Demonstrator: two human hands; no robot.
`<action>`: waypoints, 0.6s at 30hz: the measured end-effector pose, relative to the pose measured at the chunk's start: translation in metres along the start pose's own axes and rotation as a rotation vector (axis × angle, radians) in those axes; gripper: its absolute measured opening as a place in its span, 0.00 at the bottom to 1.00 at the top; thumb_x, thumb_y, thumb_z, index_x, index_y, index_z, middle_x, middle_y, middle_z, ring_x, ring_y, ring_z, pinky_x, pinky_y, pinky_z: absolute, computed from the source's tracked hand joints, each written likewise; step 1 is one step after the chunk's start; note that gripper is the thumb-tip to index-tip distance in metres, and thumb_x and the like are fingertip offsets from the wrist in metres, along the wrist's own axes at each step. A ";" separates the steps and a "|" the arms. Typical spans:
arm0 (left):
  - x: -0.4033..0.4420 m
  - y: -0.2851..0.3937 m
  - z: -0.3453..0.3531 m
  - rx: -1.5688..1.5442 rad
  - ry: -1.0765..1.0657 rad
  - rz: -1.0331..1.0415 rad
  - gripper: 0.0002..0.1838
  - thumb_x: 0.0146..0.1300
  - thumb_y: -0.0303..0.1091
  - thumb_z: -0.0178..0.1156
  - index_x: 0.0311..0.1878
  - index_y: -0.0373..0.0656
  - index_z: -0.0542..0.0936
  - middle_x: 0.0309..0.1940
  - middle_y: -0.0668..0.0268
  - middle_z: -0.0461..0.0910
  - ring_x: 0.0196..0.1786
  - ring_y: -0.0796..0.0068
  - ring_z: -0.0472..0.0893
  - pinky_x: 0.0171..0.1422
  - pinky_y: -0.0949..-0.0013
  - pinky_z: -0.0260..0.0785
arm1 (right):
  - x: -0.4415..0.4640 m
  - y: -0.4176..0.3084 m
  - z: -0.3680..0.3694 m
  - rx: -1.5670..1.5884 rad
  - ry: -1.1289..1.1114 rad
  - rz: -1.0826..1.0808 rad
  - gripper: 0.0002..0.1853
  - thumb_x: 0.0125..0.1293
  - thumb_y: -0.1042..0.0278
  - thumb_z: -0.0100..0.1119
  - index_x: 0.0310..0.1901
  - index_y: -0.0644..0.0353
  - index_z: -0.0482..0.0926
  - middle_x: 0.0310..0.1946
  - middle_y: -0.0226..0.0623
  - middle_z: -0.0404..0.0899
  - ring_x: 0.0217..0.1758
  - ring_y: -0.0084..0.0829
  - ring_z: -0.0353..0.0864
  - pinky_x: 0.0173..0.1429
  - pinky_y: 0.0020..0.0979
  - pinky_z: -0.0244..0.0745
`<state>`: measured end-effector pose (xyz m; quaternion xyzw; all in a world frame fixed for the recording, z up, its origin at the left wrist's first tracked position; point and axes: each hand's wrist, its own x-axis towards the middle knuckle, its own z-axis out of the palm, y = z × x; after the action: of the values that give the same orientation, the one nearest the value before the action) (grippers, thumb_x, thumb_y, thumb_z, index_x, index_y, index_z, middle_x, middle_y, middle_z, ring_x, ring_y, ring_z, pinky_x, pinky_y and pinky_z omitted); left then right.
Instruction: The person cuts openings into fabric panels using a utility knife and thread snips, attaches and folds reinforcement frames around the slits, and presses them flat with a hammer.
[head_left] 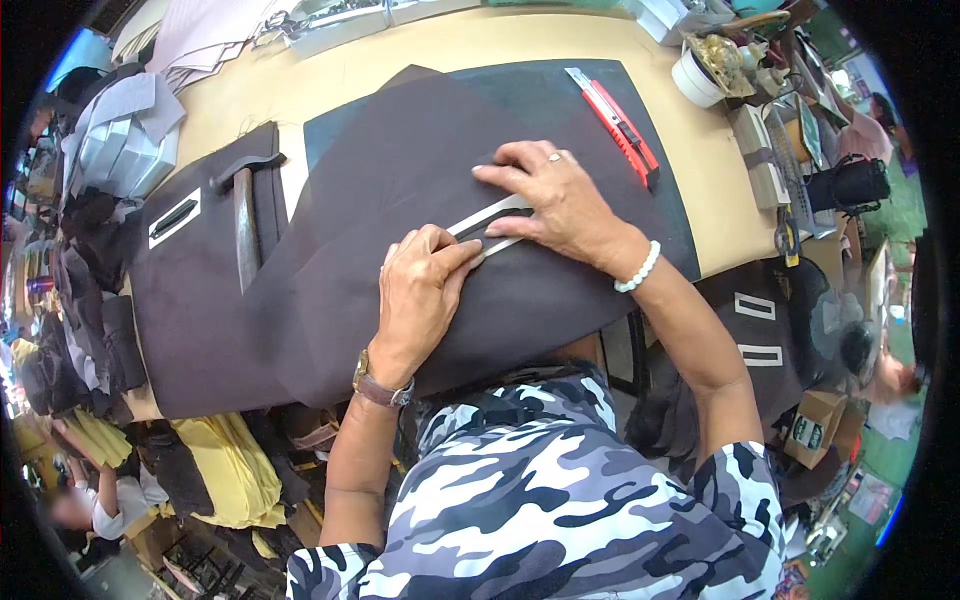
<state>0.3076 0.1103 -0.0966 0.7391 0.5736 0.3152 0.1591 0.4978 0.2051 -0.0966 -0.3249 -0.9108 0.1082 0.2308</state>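
A large dark brown fabric panel (330, 270) lies in front of me, partly over a dark green cutting mat (655, 108). On it is a narrow white-bordered strip (466, 226) with a dark middle, set at a slant. My left hand (415, 290) has its thumb and fingers pinched together at the strip's lower left end. At the upper right end, my right hand (568, 208) rests with thumb and fingers apart, the thumb touching the strip; the palm hides that end. A red utility knife (618, 128) lies on the mat beyond my right hand.
A hammer (245, 215) lies left on more dark fabric, near a white-framed slot piece (175, 218). A white tub (697, 80) and stacked items stand at the right table edge. Dark pieces with white frames (755, 306) hang at lower right. Yellow cloth (235, 470) is at lower left.
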 end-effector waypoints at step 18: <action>-0.015 -0.006 -0.017 0.057 -0.014 -0.024 0.07 0.54 0.31 0.65 0.37 0.44 0.83 0.29 0.66 0.75 0.35 0.67 0.75 0.41 0.65 0.62 | -0.010 0.014 -0.007 -0.055 -0.015 0.161 0.38 0.51 0.42 0.65 0.61 0.54 0.71 0.57 0.44 0.68 0.64 0.46 0.64 0.68 0.45 0.57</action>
<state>0.2900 0.0954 -0.0914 0.7387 0.5900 0.2917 0.1457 0.5154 0.2097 -0.0990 -0.4023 -0.8860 0.1038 0.2057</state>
